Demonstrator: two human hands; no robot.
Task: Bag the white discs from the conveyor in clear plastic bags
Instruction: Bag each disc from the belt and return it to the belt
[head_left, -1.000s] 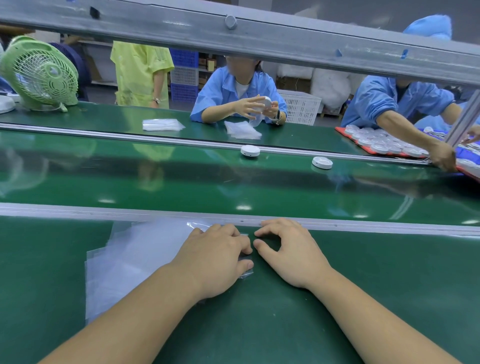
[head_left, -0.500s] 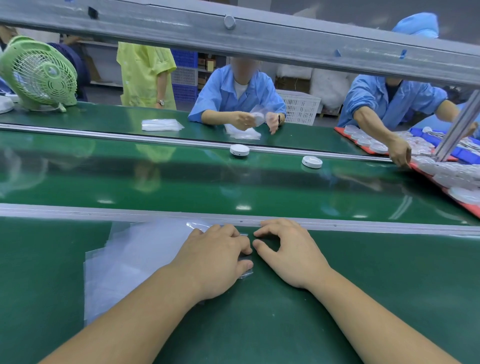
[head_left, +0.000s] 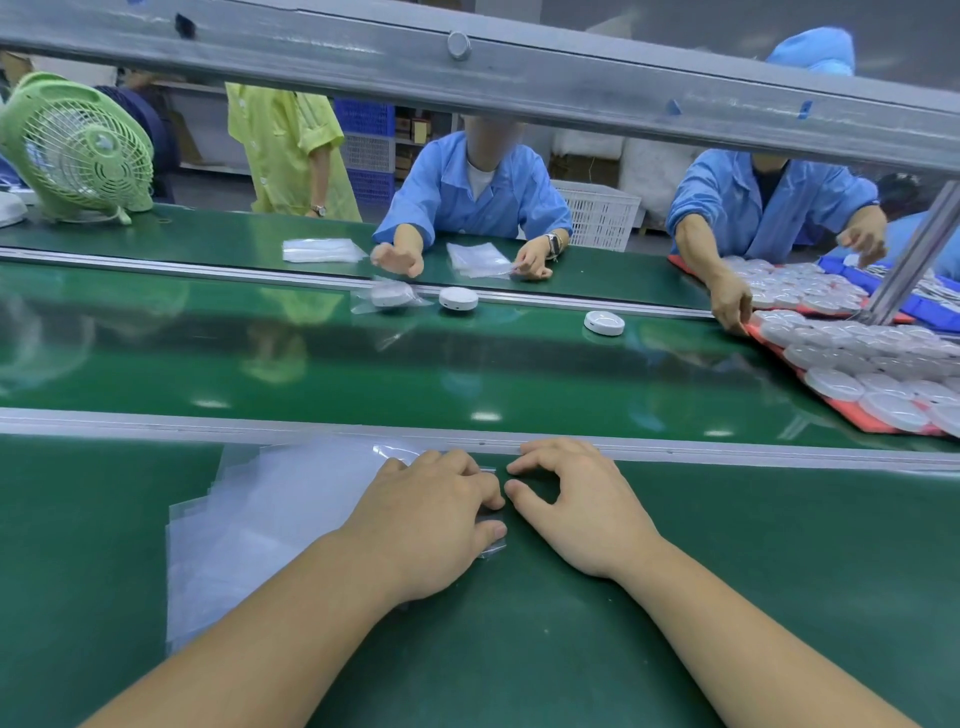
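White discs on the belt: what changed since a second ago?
The left bare white round plastic disc and the right bare disc rode leftward on the green conveyor belt. A third disc in a clear bag appeared beside them, let go by the blue-coated worker opposite. The left hand and right hand stayed at the clear plastic bag pile.

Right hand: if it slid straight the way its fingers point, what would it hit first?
Most likely the left hand, resting on the clear bags; its fingertips nearly touch the right hand.
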